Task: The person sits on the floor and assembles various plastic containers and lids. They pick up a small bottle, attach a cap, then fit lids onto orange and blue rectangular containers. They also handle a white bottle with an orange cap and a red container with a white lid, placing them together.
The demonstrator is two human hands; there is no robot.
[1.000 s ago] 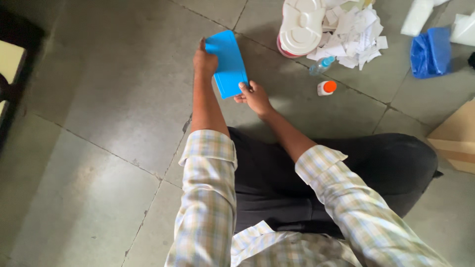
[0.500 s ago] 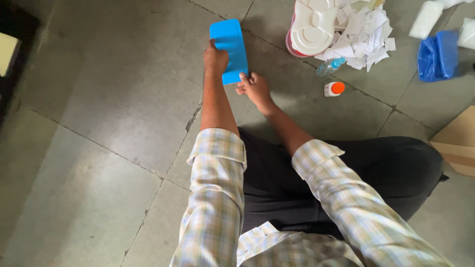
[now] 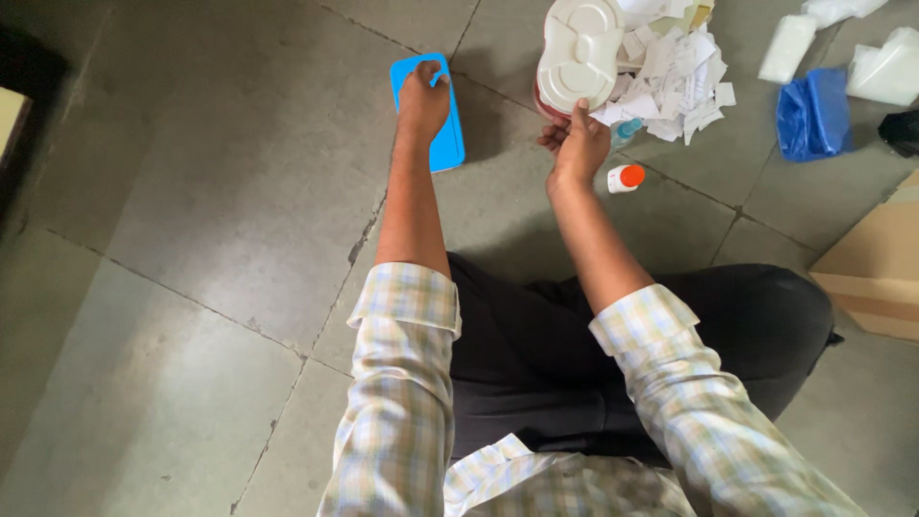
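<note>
Two hands are at work over a grey tiled floor (image 3: 191, 249), and the thing in hand is a blue sheet (image 3: 448, 144) with rounded corners, lying flat on the tiles just ahead of the seated person's knees. The left hand (image 3: 423, 96) rests on top of it with fingers curled down, seemingly pressing or pinning it; whether any finger hooks under an edge cannot be told. The right hand (image 3: 572, 142) is off the sheet, loosely half-closed with a finger raised, touching or nearly touching the heap of white paper scraps (image 3: 675, 72) beside a white plastic lid (image 3: 576, 53). By the look of it, the sheet is being set down or steadied, and any next handling would need care to keep it flat. A small white bottle with an orange cap (image 3: 624, 177) stands near the right wrist. Farther right lie a blue bag (image 3: 812, 113) and a cardboard box (image 3: 876, 273), cut off by the frame.
</note>
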